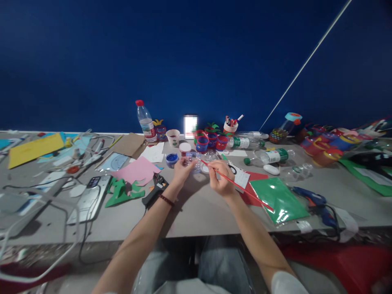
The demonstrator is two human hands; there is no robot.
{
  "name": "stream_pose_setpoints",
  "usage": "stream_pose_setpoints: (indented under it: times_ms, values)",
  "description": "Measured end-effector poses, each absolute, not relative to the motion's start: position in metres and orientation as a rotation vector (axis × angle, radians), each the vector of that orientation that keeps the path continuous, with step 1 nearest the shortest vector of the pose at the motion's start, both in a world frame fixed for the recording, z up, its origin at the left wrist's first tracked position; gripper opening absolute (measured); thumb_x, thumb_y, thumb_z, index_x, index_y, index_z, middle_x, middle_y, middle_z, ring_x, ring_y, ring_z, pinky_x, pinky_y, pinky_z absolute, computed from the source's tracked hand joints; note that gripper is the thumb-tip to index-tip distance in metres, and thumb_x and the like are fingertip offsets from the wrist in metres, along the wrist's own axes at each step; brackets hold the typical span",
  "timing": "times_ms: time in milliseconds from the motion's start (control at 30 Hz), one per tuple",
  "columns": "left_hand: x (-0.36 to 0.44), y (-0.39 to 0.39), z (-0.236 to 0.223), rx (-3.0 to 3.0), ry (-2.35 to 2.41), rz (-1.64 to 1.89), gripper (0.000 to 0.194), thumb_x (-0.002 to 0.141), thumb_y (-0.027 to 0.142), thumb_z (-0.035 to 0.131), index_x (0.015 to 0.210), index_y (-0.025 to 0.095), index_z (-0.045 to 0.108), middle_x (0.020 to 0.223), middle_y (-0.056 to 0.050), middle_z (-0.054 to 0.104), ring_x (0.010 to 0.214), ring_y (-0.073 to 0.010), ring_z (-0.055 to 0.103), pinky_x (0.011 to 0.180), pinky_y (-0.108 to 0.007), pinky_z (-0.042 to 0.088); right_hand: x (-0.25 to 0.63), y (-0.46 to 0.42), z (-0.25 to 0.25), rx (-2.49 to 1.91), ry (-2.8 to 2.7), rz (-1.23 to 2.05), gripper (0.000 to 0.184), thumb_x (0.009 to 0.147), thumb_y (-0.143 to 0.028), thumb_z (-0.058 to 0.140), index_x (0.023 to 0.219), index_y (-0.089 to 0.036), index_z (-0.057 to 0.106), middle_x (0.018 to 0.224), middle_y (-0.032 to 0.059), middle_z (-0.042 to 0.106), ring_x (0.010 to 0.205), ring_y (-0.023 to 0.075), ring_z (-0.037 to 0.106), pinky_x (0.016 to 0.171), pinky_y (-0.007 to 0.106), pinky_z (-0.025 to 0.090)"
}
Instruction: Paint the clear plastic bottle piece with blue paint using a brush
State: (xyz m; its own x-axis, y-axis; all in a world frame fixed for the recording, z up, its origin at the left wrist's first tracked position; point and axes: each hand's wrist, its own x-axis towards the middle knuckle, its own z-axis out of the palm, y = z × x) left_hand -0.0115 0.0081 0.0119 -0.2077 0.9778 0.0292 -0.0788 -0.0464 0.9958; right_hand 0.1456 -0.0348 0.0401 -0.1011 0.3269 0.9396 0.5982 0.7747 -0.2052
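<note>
In my right hand [222,177] is a thin red paintbrush [249,192], gripped like a pen, its long handle slanting down to the right. The brush end is close to a clear plastic piece with bluish colour [193,159], perhaps a cut bottle part. My left hand [183,171] has its fingers closed round the left side of that piece. Left of it stands an open jar of blue paint [172,159]. A white-lidded paint jar [185,148] is just behind my left fingers.
Painted red-and-blue cups [202,143] stand behind my hands. Plastic bottles [272,156] lie at right, near a green packet [280,199] and a blue glue gun [318,204]. A black glue gun [155,190], green scraps [121,192] and a phone [92,198] lie at left.
</note>
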Motion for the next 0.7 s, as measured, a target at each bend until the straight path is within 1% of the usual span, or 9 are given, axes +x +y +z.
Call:
stream_pose_setpoints:
  times_ms: [133, 300, 500, 600, 700]
  values:
    - [-0.012, 0.010, 0.009, 1.029, 1.244, 1.436, 0.043, 0.054, 0.045, 0.082, 0.080, 0.015, 0.067, 0.074, -0.002, 0.065, 0.069, -0.0144, 0.055, 0.070, -0.028, 0.042, 0.150, -0.034, 0.040, -0.760, -1.699, -0.247, 0.013, 0.093, -0.014, 0.052, 0.099, -0.023, 0.059, 0.084, 0.0048, 0.071, 0.080, 0.0197, 0.069, 0.074, 0.034, 0.058]
    - [-0.014, 0.012, 0.008, 0.941, 1.134, 1.466, 0.041, 0.055, 0.045, 0.082, 0.079, 0.016, 0.067, 0.074, -0.001, 0.067, 0.072, -0.0149, 0.058, 0.072, -0.028, 0.044, 0.158, -0.029, 0.035, -0.822, -1.667, -0.264, 0.010, 0.094, -0.017, 0.053, 0.096, -0.023, 0.059, 0.085, 0.0050, 0.072, 0.081, 0.0202, 0.069, 0.075, 0.035, 0.058]
    - [-0.015, 0.017, 0.003, 0.817, 0.968, 1.454, 0.041, 0.056, 0.044, 0.084, 0.082, 0.016, 0.069, 0.079, -0.002, 0.069, 0.076, -0.0152, 0.061, 0.077, -0.028, 0.044, 0.164, -0.024, 0.034, -0.898, -1.591, -0.334, 0.010, 0.095, -0.022, 0.052, 0.091, -0.025, 0.060, 0.079, 0.0043, 0.071, 0.074, 0.0204, 0.069, 0.071, 0.035, 0.058]
    - [-0.015, 0.018, 0.005, 0.754, 0.904, 1.438, 0.043, 0.056, 0.044, 0.084, 0.085, 0.016, 0.068, 0.080, -0.002, 0.070, 0.078, -0.0163, 0.063, 0.080, -0.030, 0.046, 0.163, -0.024, 0.034, -0.896, -1.551, -0.318, 0.009, 0.095, -0.022, 0.052, 0.092, -0.024, 0.061, 0.080, 0.0050, 0.072, 0.075, 0.0209, 0.070, 0.071, 0.035, 0.058]
    - [-0.015, 0.015, 0.013, 0.731, 0.802, 1.380, 0.043, 0.058, 0.046, 0.082, 0.086, 0.016, 0.069, 0.085, -0.005, 0.072, 0.084, -0.0190, 0.065, 0.085, -0.033, 0.048, 0.159, -0.025, 0.031, -0.884, -1.485, -0.233, 0.010, 0.095, -0.021, 0.053, 0.097, -0.024, 0.063, 0.084, 0.0054, 0.074, 0.079, 0.0210, 0.072, 0.073, 0.035, 0.059]
